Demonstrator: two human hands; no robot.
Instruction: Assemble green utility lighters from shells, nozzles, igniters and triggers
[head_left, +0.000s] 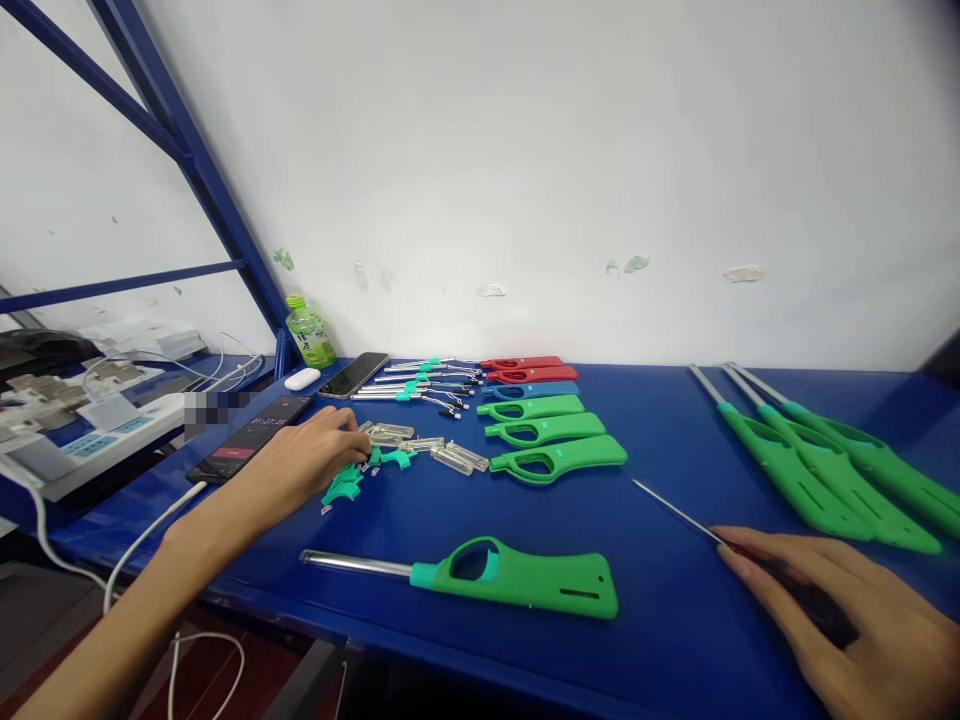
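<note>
My right hand (840,600) grips a screwdriver (679,508) by its dark handle, with the thin shaft pointing left over the table. My left hand (319,450) reaches to the small parts, its fingertips bent down and drawn together; what they hold, if anything, is hidden. Beside those fingertips lie teal triggers (345,485) and clear fuel tanks (454,458). A green long-neck lighter (525,578) lies in front, its metal tube pointing left, touched by neither hand.
Three more green lighters (832,470) lie at right. Red, blue and green handle shells (559,458) line the middle, near metal tubes with wires (405,393). Two phones (251,438), a white earbud case (302,379), a bottle (310,333) and a power strip (127,430) are at left.
</note>
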